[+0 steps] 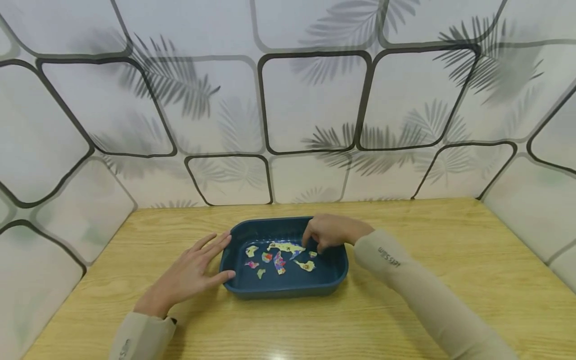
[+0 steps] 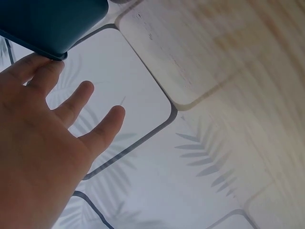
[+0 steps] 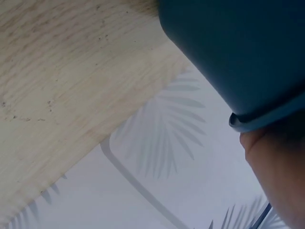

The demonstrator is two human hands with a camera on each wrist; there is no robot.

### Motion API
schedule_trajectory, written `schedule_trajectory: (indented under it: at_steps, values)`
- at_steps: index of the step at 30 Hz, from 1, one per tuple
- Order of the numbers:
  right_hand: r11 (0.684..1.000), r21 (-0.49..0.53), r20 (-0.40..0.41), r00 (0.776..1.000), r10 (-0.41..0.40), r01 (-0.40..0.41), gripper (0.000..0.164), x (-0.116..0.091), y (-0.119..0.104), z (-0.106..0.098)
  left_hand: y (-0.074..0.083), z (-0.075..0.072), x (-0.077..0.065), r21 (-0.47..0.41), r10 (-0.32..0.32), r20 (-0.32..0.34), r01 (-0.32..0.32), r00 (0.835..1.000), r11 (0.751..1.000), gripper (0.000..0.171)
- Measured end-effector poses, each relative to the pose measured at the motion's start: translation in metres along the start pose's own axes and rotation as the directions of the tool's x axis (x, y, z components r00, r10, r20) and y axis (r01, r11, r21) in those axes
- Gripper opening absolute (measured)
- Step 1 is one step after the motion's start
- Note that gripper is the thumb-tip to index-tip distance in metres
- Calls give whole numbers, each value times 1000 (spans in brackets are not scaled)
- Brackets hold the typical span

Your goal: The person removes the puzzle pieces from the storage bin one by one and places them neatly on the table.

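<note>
A dark blue rectangular tray (image 1: 283,291) stands on the table and holds several irregular, colourful scraps that look like torn paper. My left hand (image 1: 193,272) spreads its fingers against the tray's left rim, with the thumb at the front corner; the left wrist view shows fingertips touching the rim. Over the back right wall my right hand (image 1: 328,231) reaches in with bent fingers. Its fingertips are beside the right end of a long cream scrap (image 1: 284,246) and close to a small green-yellow scrap (image 1: 312,254). Whether they pinch anything is hidden.
The tray rests on a light wood table (image 1: 405,310). Behind it rises a wall (image 1: 310,110) patterned with leaves and dark rounded outlines, with similar panels at left and right. Other scraps in the tray include a purple-red one (image 1: 279,263) and a cream one (image 1: 307,266).
</note>
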State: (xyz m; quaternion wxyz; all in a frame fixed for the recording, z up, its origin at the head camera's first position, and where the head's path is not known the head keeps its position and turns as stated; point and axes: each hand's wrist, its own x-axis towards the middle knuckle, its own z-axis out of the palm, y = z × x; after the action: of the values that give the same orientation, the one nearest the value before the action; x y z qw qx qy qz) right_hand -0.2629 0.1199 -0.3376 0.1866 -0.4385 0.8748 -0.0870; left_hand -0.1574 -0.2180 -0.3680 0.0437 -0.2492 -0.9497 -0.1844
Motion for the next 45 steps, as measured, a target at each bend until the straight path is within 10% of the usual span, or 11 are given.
schedule_trajectory:
  at_steps: [22, 37, 45]
  values:
    - [942, -335, -97, 995, 0, -32, 15, 0, -4, 17, 0, -2, 0, -46, -8, 7, 8, 1000, 999, 82]
    - [913, -406, -107, 990, -86, 36, 7, 1, -3, 19, 0, -1, -1, -42, -11, 7, 12, 1000, 999, 81]
    - [960, -270, -179, 976, -126, 75, 5, -6, 1, 12, 0, 1, 1, -37, -4, 2, 5, 1000, 999, 81]
